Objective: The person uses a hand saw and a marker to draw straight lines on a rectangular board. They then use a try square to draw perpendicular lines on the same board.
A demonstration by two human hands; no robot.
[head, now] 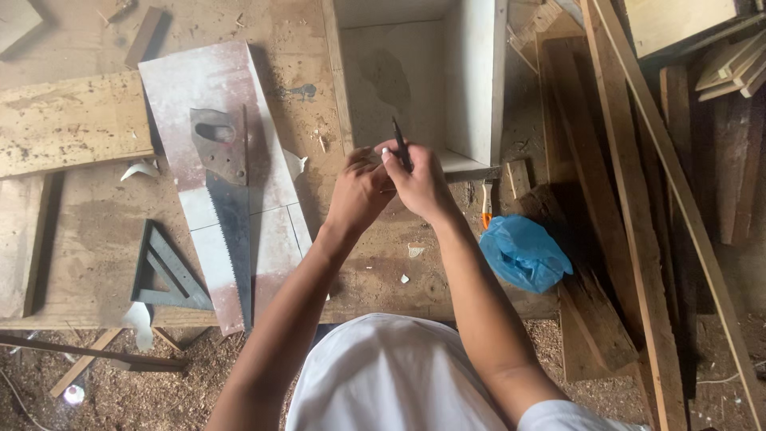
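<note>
White box (471, 80) blocks ahead, handsaw (227, 215) left (teeth exposed), blue bag (523, 251) right, bare bench (375, 263) between.

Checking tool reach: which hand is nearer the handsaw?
Left. The left hand is just right of the handsaw on the white board; the right hand, holding a pencil, is farther right.

both hands (391, 179) together at centre, forearms converging, right grip pinched
</note>
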